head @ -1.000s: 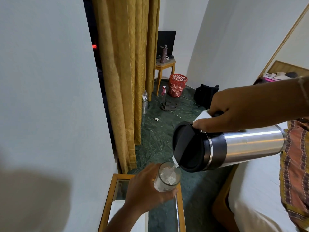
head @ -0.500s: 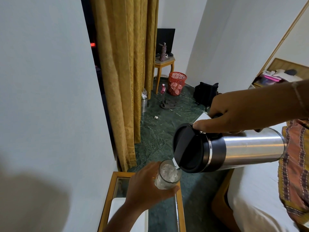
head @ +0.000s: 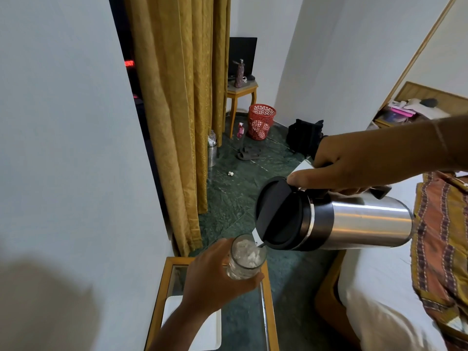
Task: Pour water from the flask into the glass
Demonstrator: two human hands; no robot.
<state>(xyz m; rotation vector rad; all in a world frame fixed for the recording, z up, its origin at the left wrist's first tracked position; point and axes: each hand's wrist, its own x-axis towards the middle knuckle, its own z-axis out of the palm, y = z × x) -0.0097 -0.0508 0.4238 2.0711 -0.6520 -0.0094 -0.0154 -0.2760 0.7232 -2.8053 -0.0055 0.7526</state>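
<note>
A steel flask (head: 359, 221) with a black lid lies tipped almost horizontal in the air, its spout pointing down-left. My right hand (head: 354, 165) grips its black handle from above, thumb on the lid's edge. A thin stream of water runs from the spout into a clear glass (head: 245, 258) just below it. The glass is partly filled with bubbling water. My left hand (head: 215, 279) is wrapped around the glass from the left and holds it above the glass-topped side table (head: 268, 312).
A white tray (head: 202, 333) lies on the side table under my left arm. A bed with white sheet (head: 379, 287) and a patterned cloth is at the right. A white wall is close on the left, with yellow curtains (head: 182, 110) behind. The green floor holds a red basket (head: 260, 121).
The flask and glass have stayed nearly still while water keeps running. The water level in the glass has risen slightly.
</note>
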